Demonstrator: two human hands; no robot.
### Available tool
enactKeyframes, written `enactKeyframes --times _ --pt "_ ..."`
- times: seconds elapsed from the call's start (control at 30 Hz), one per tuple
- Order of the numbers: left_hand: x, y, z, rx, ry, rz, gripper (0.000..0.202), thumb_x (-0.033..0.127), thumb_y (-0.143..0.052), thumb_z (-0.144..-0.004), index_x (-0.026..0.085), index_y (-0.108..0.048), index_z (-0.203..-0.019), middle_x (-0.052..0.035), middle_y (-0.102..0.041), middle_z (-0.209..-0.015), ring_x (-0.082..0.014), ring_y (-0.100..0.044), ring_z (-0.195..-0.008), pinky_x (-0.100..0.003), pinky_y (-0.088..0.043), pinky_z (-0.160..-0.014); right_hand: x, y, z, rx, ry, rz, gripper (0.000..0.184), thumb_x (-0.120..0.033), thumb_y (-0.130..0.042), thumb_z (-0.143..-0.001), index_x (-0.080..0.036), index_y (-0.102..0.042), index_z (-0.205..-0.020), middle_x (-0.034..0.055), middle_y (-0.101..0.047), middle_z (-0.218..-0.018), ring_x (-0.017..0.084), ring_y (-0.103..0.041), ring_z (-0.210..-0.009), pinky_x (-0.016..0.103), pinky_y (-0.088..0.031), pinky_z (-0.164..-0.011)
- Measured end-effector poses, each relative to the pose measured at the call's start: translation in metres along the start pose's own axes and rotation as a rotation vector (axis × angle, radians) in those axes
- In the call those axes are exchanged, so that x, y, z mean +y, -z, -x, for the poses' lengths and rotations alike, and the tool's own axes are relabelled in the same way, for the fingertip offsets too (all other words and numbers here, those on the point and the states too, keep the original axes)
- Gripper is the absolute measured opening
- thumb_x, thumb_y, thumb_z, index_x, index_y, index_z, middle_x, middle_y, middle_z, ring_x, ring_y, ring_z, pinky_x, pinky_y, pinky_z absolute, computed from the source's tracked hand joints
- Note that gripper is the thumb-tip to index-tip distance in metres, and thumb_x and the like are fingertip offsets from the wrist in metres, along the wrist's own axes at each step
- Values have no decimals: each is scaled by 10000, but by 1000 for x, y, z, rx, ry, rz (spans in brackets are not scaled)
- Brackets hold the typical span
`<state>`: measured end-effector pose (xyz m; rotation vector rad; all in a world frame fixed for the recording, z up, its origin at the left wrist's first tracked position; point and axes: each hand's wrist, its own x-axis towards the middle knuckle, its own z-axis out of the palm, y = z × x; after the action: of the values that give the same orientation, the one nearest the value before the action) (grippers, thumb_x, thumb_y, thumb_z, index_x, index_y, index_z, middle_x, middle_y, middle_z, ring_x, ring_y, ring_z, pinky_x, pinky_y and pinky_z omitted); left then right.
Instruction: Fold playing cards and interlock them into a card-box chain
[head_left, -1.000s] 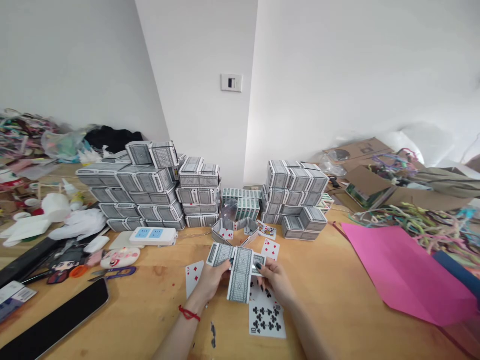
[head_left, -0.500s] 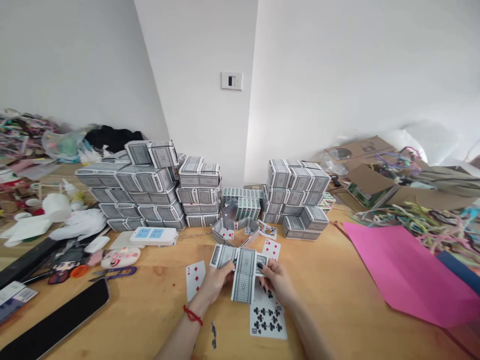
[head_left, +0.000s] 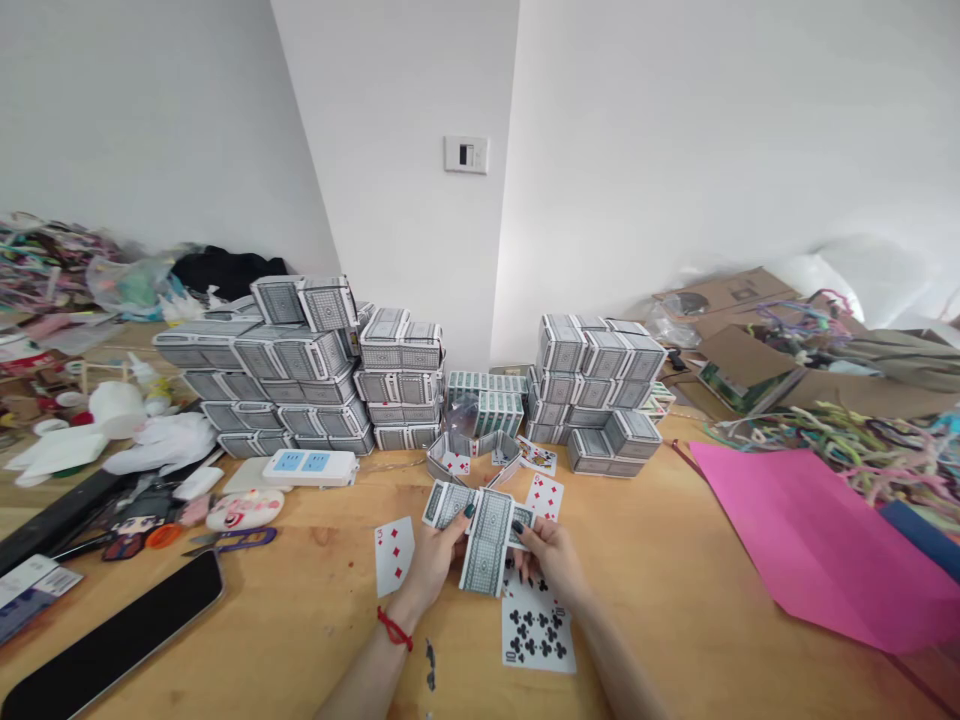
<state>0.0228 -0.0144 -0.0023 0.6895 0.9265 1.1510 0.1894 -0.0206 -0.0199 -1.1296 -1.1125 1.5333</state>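
Between my hands is a cross-shaped piece of playing cards [head_left: 489, 540], patterned backs facing up. My left hand [head_left: 437, 550] grips its left arm with the thumb on top. On the right, my right hand [head_left: 549, 556] pinches the short right arm between thumb and fingers. Under and beside my right hand lies a ten of clubs [head_left: 538, 632], face up. A diamonds card [head_left: 394, 556] rests left of my left wrist, and another diamonds card [head_left: 545, 496] sits beyond my right hand. Just behind the piece stands an open ring of folded cards [head_left: 475, 462].
Stacked card boxes [head_left: 296, 360] rise at the back left, with another stack [head_left: 596, 385] at the back right. A power strip [head_left: 313, 467], scissors [head_left: 232, 540] and a phone [head_left: 120, 635] lie left. Pink paper [head_left: 817, 545] and yarn [head_left: 832, 450] are on the right.
The card piece has tilted slightly, its lower end swinging a little left. Both hands keep their hold on it, and the view has shifted slightly.
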Motion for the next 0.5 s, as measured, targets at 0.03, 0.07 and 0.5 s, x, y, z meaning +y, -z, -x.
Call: enactKeyframes --times 0.03,0.07,0.5 --pt "0 0 0 -1 -1 1 364 295 -652 -672 149 -582 -998 -75 -682 -929 -236 -639 -826 -340 -507 -684 -1 -1 0 1 -5 6 431 -582 -551 -670 -175 -451 -572 -29 -548 -399 69 -441 -264 162 -241 -263" --pt "0 -1 0 -2 -4 2 341 292 -654 -670 149 -589 -973 -71 -685 -917 -235 -640 -825 -338 -507 -684 -2 -1 0 1 -8 15 438 -589 -547 -668 -174 -452 -564 -31 -539 -388 68 -434 -260 163 -237 -264" --pt "0 -3 -2 14 -37 -72 325 324 -673 -622 148 -641 -893 -69 -702 -857 -241 -643 -800 -363 -489 -732 -5 -3 1 -13 -51 -20 454 -575 -550 -664 -165 -456 -493 -20 -515 -342 59 -401 -231 157 -226 -254"
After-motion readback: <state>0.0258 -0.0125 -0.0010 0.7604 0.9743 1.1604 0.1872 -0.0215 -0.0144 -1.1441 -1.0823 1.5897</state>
